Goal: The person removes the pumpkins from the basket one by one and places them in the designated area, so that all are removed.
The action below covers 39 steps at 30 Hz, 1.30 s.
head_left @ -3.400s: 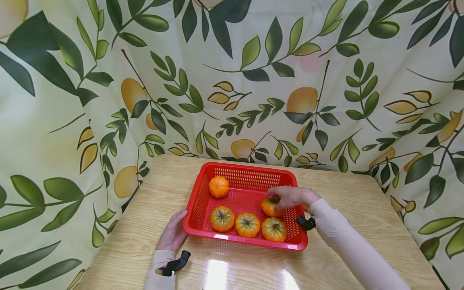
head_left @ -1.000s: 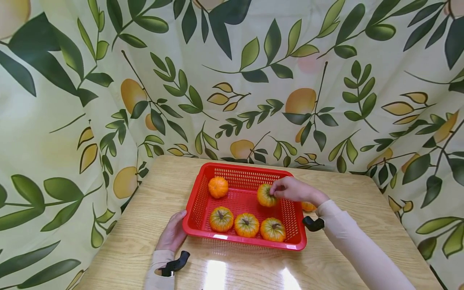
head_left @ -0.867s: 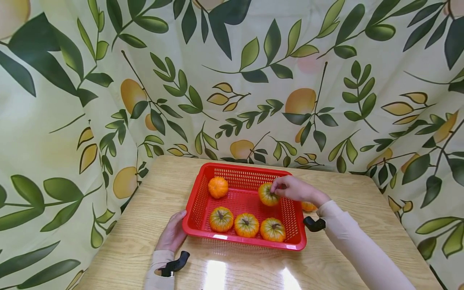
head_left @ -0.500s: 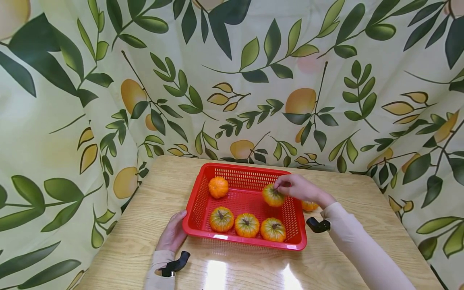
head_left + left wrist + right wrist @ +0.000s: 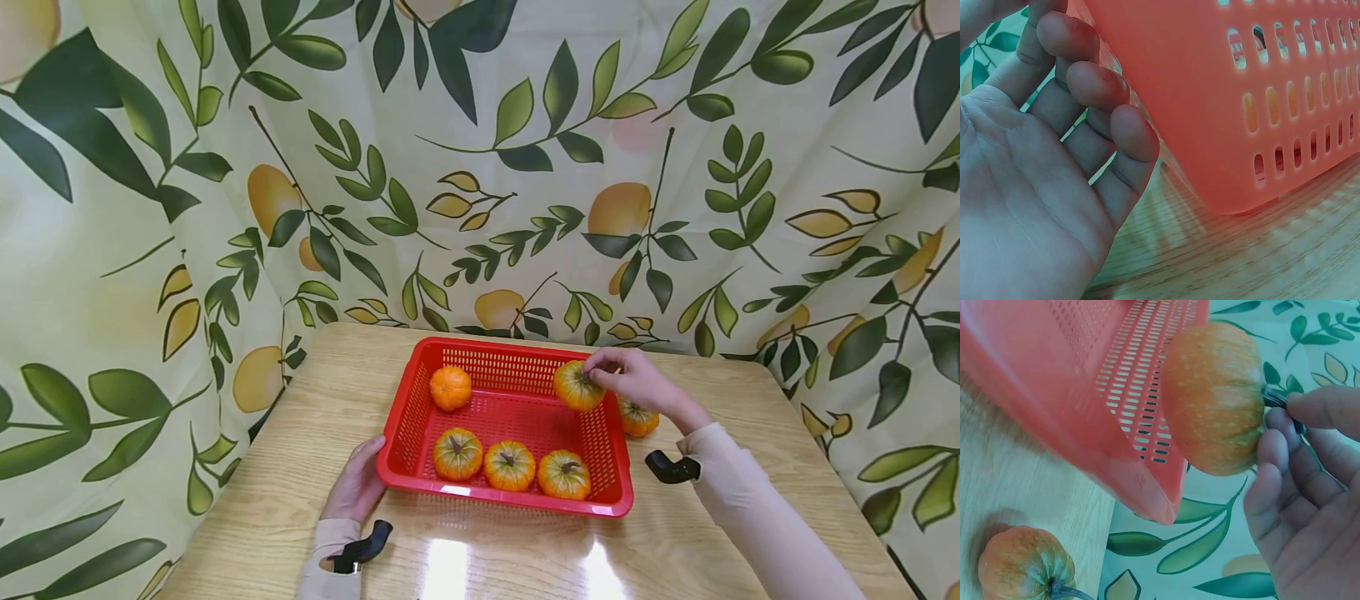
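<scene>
Moved over the last second: held pumpkin (image 5: 576, 387) and your right hand (image 5: 633, 381), rightward to the rear right corner of the red basket (image 5: 517, 410)

Right fingers: thumb and forefinger pinching the stem (image 5: 1272, 397). Your other fingers are curled just beside the pumpkin; can't tell if they touch it. The pumpkin is tilted, stem toward your hand, raised off the basket floor. Head view has it overlapping the basket's rear right corner; can't tell whether it touches the rim.

Left fingers: your left hand (image 5: 356, 482) grasps the basket's left end, near the front corner. Thumb at the rim, other fingers curled by the outer wall. Left hand and basket read the same as a second ago.

Further out, inside the basket: three striped pumpkins (image 5: 510, 467) in a row along the front wall, stems up. One plain orange pumpkin (image 5: 451, 388) sits at the rear left. None of those four has shifted.

Outside: one more pumpkin, the outer pumpkin (image 5: 640, 421), on the table just beyond the right wall. More of it shows now that your hand is off it.

Black curved pieces (image 5: 671, 468) on both your wrists, pale sleeves (image 5: 765, 508). Wooden table (image 5: 262, 517) under everything, leaf-and-fruit print cloth (image 5: 525, 200) behind.
</scene>
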### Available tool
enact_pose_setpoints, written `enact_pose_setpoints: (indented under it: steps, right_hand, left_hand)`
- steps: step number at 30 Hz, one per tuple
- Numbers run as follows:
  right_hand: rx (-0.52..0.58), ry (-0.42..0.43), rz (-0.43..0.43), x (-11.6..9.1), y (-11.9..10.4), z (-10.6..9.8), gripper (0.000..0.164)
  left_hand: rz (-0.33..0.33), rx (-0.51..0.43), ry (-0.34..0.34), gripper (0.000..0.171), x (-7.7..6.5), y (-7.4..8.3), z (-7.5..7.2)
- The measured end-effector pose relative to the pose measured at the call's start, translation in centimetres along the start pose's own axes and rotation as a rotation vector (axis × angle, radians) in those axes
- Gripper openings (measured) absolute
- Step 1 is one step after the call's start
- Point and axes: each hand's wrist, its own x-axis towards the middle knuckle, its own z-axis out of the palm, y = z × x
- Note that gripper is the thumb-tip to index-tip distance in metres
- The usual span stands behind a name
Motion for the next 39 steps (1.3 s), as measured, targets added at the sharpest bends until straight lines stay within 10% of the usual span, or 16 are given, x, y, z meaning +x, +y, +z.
enact_pose_setpoints:
  steps: [39]
  right_hand:
    - [0.065, 0.219, 0.138, -3.3, 4.0, -4.2, 0.029]
  left_hand:
    - [-0.012, -0.012, 0.002, 0.04, 0.0, 0.2, 0.1]
